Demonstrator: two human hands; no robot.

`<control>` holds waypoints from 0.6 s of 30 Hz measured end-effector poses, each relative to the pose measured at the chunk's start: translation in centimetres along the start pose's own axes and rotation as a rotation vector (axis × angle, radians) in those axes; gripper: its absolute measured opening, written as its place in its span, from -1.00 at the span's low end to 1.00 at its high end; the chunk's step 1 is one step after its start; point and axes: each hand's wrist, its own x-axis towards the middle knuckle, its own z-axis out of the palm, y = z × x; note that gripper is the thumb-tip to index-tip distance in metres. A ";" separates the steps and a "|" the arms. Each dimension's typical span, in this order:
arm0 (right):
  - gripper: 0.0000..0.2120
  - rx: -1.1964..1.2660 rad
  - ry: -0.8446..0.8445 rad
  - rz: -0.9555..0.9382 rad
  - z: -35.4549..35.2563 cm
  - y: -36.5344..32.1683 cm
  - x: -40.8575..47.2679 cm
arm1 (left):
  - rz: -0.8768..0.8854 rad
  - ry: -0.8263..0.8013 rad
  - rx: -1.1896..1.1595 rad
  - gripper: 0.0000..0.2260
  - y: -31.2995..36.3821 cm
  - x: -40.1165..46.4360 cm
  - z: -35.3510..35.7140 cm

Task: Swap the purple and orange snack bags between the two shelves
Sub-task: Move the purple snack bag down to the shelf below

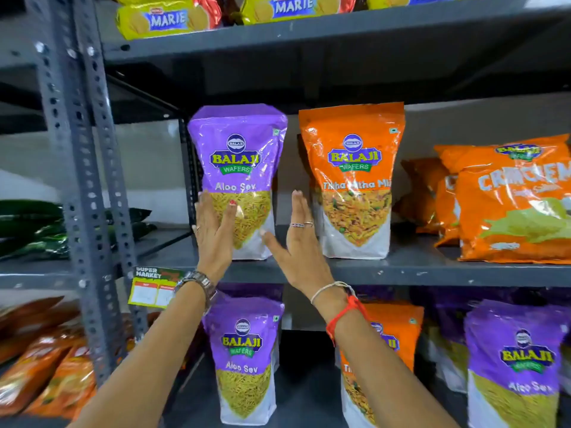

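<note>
A purple Aloo Sev bag (238, 156) stands upright on the middle shelf (401, 270), with an orange Tikha Mitha bag (352, 168) upright just right of it. My left hand (213, 233) clasps the purple bag's lower left side, thumb across its front. My right hand (299, 239) is flat and open in the gap between the two bags, its thumb tip touching the purple bag's lower right corner. On the shelf below stand another purple bag (244, 359), an orange bag (398, 322) partly hidden by my right forearm, and a further purple bag (519, 359).
Orange Crunchem packs (509, 205) lean at the right of the middle shelf. Yellow Marie biscuit packs (167, 20) lie on the top shelf. A grey slotted upright (83, 180) stands at the left, with a price tag (151, 288) and green and orange packs beyond it.
</note>
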 end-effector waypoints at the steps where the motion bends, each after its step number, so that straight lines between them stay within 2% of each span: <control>1: -0.17 0.098 -0.032 0.045 0.5 -0.3 0.3 | -0.058 0.011 -0.091 -0.27 -0.4 0.6 -0.3; 3: -0.14 0.212 -0.083 0.129 1.5 -0.6 1.5 | -0.200 0.022 -0.275 -0.16 -0.8 1.7 -0.7; 4: -0.17 0.244 -0.096 0.157 2.3 -0.5 2.2 | -0.260 0.006 -0.339 -0.16 -1.1 2.1 -0.9; 6: -0.23 0.285 -0.085 0.199 3.4 -0.4 3.1 | -0.368 -0.041 -0.432 -0.20 -1.4 2.6 -1.0; 9: -0.19 0.253 -0.048 0.188 4.7 0.7 3.9 | -0.451 -0.137 -0.580 -0.32 -2.0 3.2 -1.4; 11: -0.18 0.265 -0.046 0.202 4.7 0.8 4.1 | -0.440 -0.188 -0.534 -0.32 -2.4 3.3 -2.1; 14: -0.19 0.329 -0.068 0.232 4.3 1.2 3.9 | -0.383 -0.230 -0.471 -0.18 -2.2 2.6 -2.7; 18: -0.16 0.382 -0.106 0.233 3.0 1.0 3.1 | -0.314 -0.200 -0.381 -0.30 -0.9 1.0 -3.9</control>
